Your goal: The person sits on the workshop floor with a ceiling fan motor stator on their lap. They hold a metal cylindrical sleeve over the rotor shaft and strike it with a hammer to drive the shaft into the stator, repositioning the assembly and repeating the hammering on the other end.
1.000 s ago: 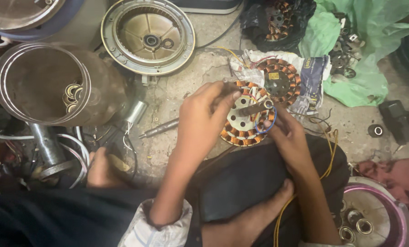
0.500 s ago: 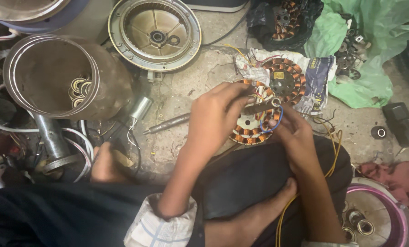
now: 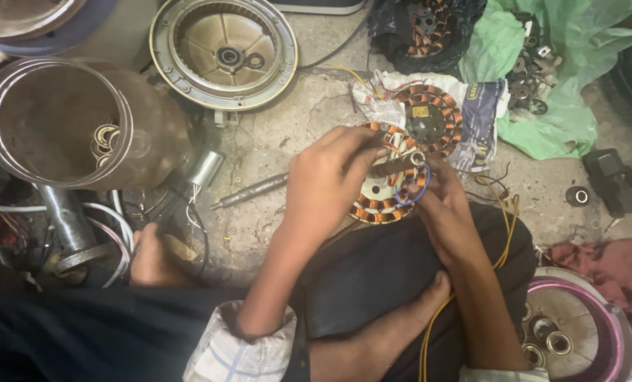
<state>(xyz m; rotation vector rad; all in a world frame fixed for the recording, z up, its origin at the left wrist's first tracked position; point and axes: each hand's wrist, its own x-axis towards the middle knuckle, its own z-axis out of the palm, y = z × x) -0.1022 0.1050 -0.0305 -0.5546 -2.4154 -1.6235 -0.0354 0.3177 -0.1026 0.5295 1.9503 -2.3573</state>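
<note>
While both hands are working over the lap, these points are showing:
Stator: the stator, a ring of copper coils around a steel core, is resting on the dark cloth over the knee, touching both hands.
Left hand: the left hand is curling closed over the stator's near rim, fingers wrapping the coils.
Right hand: the right hand is pinching its far edge beside the centre shaft.
Handling: it is looking heavy and rigid; the enamelled windings and thin blue wire are seeming fragile.
Hold: gripping the steel core or shaft is looking safer than the coils.
</note>
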